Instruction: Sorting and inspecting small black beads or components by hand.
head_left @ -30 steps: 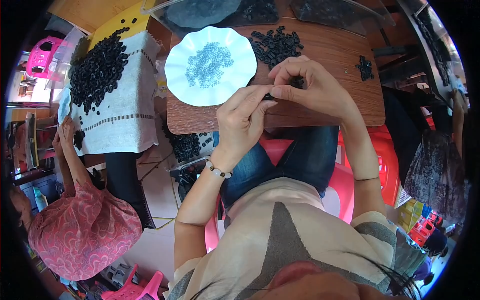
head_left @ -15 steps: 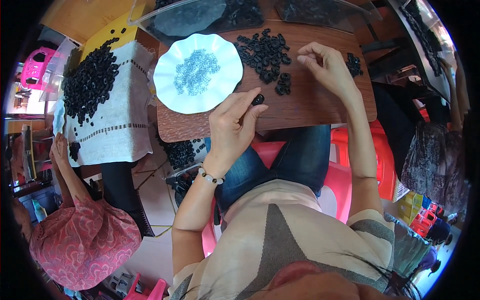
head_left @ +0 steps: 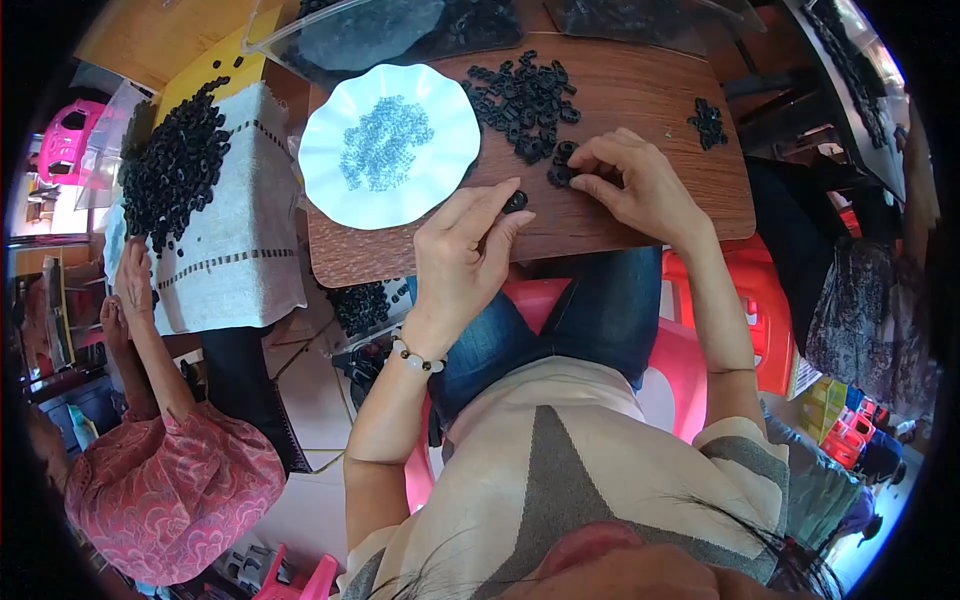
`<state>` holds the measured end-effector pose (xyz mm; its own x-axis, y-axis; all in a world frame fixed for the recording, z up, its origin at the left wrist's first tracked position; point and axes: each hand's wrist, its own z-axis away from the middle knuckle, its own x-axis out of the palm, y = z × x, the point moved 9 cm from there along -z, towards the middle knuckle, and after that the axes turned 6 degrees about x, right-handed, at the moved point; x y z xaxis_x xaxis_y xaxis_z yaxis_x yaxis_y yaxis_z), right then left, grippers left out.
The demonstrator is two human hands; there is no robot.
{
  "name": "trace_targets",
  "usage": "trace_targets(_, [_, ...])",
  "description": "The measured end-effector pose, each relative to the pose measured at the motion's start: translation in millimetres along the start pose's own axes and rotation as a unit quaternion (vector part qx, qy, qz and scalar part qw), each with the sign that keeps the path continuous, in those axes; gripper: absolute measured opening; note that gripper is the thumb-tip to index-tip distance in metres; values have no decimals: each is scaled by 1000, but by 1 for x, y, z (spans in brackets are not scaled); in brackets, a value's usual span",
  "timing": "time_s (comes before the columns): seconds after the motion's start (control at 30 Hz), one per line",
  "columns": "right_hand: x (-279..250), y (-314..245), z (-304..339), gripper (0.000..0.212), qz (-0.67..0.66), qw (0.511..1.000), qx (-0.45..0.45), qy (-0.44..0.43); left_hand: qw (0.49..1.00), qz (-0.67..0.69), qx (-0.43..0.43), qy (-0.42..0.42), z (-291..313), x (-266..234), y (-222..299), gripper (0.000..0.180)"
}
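My left hand [head_left: 466,240] pinches a small black ring-shaped part [head_left: 515,202] between thumb and fingertips, just over the near side of the brown wooden table [head_left: 620,215]. To its right, my right hand [head_left: 640,180] has thumb and forefinger at a small cluster of black parts [head_left: 561,168]. Whether those fingertips grip one of them I cannot make out. Beyond lies a larger heap of the same black parts [head_left: 520,100]. A white wavy-edged plate [head_left: 325,185] left of the heap holds many tiny clear pieces [head_left: 385,140].
A small group of black parts [head_left: 708,125] lies at the table's right. Clear plastic bins [head_left: 480,30] stand along the far edge. At left, a cloth-covered table [head_left: 235,215] bears a big black heap [head_left: 175,165], with a co-worker's hands [head_left: 132,280] beside it.
My right hand has moved left and nearer, from beside the large heap to the small cluster. My left hand keeps its pinch almost in place. The co-worker's hands have shifted.
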<state>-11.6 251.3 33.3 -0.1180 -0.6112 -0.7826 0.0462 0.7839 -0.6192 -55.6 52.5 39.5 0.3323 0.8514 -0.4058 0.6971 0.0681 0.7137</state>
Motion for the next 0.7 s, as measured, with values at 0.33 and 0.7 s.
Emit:
trace_targets(0.33, [3, -3, 9, 19, 70, 996, -17, 49, 1000, -9, 14, -6, 0, 3, 1, 30])
trace_targets(0.7, [-5, 19, 16, 15, -76, 990, 98, 59, 1000, -8, -18, -23, 0, 5, -1, 31])
